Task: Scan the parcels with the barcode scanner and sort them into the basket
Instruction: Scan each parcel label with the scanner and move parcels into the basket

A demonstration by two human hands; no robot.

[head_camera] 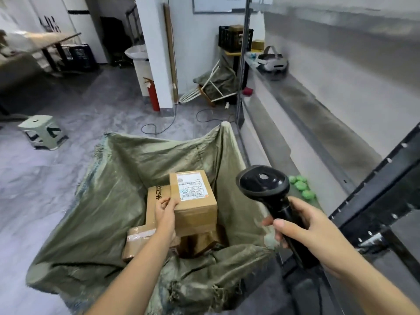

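My left hand point(165, 211) grips a brown cardboard parcel point(195, 208) by its left edge, holding it over a large olive-green woven sack point(109, 185) that hangs open like a bin. A white shipping label point(190, 184) faces up on the parcel's top. Beneath it lie other cardboard parcels point(156, 196), one with black printed characters, one taped point(138, 237). To the right my right hand point(302, 226) grips the handle of a black barcode scanner point(263, 183), its head up and to the right of the parcel.
A metal shelf rack point(375, 201) runs along the right, with green round objects point(302, 186) and a white headset point(272, 60) on its ledge. A small green stool point(42, 133) stands on the grey floor at left. A red fire extinguisher point(153, 93) and cables lie beyond the sack.
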